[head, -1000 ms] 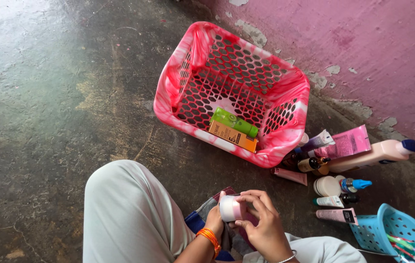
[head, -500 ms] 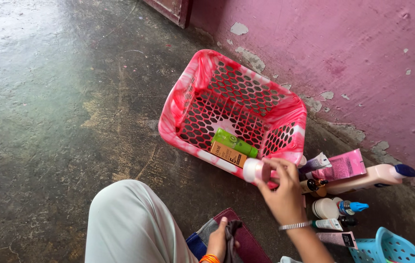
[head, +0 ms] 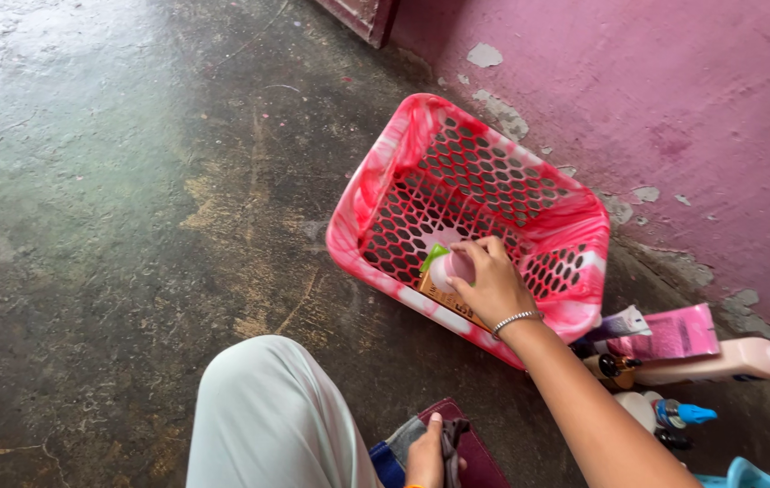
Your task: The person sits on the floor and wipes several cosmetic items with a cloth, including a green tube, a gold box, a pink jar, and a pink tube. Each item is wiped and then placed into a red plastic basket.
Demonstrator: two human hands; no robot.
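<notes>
The right hand (head: pixel 492 282) has carried the small pink-and-white jar (head: pixel 451 267) from the lap, over the rim, and now holds it low inside the pink lattice basket (head: pixel 385 163); 1 second ago both hands were on it in front of the body. The fingers are curled around the jar's side, which sits just above the orange carton (head: pixel 454 305) and the green tube (head: pixel 431 259) lying on the basket floor. Whether the jar already rests on them, I cannot tell. Judging by how deep the hand reaches, the jar is close to being set down among the packed items.

The left hand (head: pixel 427 450) has stayed at the bottom edge of the view, closed on a dark grey cloth (head: pixel 451 440) that lies over a maroon and blue mat (head: pixel 475 452) beside the knee in pale trousers (head: pixel 267 416).

Outside the basket, along the foot of the pink, peeling wall (head: pixel 674 81), several packages lie on the concrete floor (head: pixel 114 199):
- a flat pink sachet-like tube (head: pixel 670 333), glossy, lying on its side;
- a long pale peach bottle with a dark blue cap (head: pixel 737 360), lying flat, cap pointing right;
- a small amber bottle with a gold collar (head: pixel 609 366);
- a white tube with a purple band (head: pixel 620 323), touching the basket's corner;
- a small bottle with a bright blue nozzle (head: pixel 683 415).

A corner of a light blue basket (head: pixel 746 474) shows at the bottom right.
</notes>
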